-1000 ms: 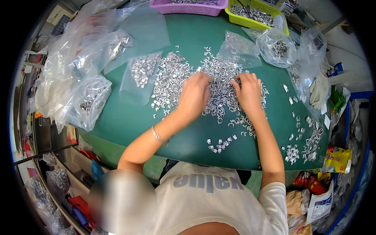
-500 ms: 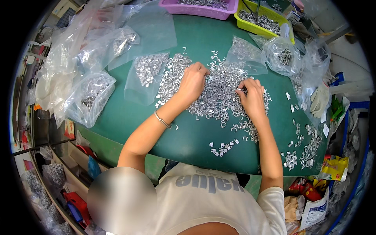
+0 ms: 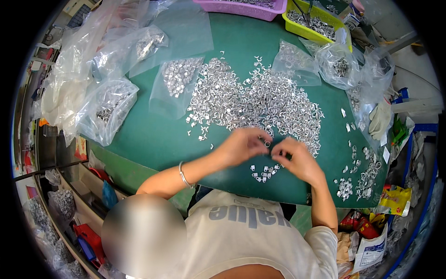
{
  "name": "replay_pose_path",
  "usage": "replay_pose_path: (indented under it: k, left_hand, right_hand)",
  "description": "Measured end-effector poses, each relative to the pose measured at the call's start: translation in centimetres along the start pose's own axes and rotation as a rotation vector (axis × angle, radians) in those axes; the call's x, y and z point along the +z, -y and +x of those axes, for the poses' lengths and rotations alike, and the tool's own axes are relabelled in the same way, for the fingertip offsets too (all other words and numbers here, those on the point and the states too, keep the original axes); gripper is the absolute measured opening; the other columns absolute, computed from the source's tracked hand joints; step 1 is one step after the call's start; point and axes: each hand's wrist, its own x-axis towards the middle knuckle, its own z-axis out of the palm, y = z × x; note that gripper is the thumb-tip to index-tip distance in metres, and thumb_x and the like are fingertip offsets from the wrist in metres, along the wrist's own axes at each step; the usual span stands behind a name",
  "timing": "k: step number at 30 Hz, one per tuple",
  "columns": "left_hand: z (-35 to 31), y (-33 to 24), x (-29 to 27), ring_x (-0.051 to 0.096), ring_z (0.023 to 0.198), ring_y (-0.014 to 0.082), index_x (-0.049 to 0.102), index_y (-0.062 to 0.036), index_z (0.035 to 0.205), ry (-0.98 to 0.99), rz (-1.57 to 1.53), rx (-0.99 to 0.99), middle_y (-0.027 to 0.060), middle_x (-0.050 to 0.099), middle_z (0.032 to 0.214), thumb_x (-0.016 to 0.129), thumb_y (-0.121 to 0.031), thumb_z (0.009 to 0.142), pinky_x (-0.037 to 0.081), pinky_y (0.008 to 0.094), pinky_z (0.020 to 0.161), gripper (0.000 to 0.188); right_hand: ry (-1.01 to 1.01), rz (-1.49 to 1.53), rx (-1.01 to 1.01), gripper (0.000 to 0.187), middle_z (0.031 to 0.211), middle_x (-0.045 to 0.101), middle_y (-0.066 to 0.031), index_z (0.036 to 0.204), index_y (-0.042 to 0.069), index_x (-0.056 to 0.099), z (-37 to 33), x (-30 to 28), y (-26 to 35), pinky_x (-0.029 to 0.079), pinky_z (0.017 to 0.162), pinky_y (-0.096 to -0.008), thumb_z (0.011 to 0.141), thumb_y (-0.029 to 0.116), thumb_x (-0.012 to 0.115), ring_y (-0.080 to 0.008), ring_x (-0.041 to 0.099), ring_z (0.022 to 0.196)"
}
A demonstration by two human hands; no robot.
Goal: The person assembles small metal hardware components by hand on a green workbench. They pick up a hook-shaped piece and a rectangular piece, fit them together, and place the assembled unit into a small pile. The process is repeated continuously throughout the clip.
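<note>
Both hands are close together at the near edge of a broad pile of small silvery curved metal pieces. My left hand, a bangle on its wrist, pinches a small curved metal piece between thumb and fingertips. My right hand faces it with thumb and fingers drawn into a pinch; what lies between them is too small and blurred to name. Just below the hands, a loose group of small tag-shaped metal pieces lies on the green table.
Clear bags of metal parts lie left and right of the pile. At the far edge stand a purple basket and a yellow-green basket of parts. Small heaps sit near the right edge, beside a pale glove.
Both hands have left the pile and come nearer my body, closing in on each other. A curved piece now shows in my left fingertips. Some pieces at the pile's near-left edge have shifted.
</note>
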Motion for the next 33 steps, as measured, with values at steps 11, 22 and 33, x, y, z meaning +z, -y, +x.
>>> replay_pose_path:
  k: [11,22,33]
  left_hand:
    - [1.5,0.1,-1.8,0.056,0.098,0.0313,0.064,-0.0033,0.103,-0.519,0.851,0.42,0.0106,0.06,0.102,0.069,-0.005,0.081,0.044,0.0407,0.083,0.024]
    - [4.9,1.8,-3.6,0.055,0.085,0.0269,0.063,-0.0052,0.084,-0.595,0.926,0.474,0.0071,0.059,0.085,0.073,-0.007,0.076,0.04,0.0386,0.075,0.014]
    - [-0.3,-0.2,1.1,0.064,0.076,0.0223,0.067,-0.0023,0.091,-0.284,0.316,0.303,0.01,0.066,0.084,0.069,-0.002,0.079,0.051,0.0321,0.067,0.012]
  right_hand:
    - [-0.406,-0.068,0.021,0.011,0.085,0.062,-0.0144,0.088,0.0,0.066,5.5,-0.2,-1.3,0.046,0.08,-0.0417,0.08,0.006,0.069,-0.0314,0.058,0.081]
    - [-0.534,-0.65,-0.107,0.018,0.091,0.057,-0.0084,0.091,0.006,0.064,10.4,2.0,-2.5,0.039,0.079,-0.0392,0.075,0.01,0.072,-0.0277,0.052,0.093]
    - [-0.52,0.059,-0.018,0.013,0.076,0.062,-0.0074,0.078,0.003,0.061,6.4,0.3,-1.0,0.045,0.068,-0.0354,0.073,0.003,0.073,-0.0252,0.059,0.074]
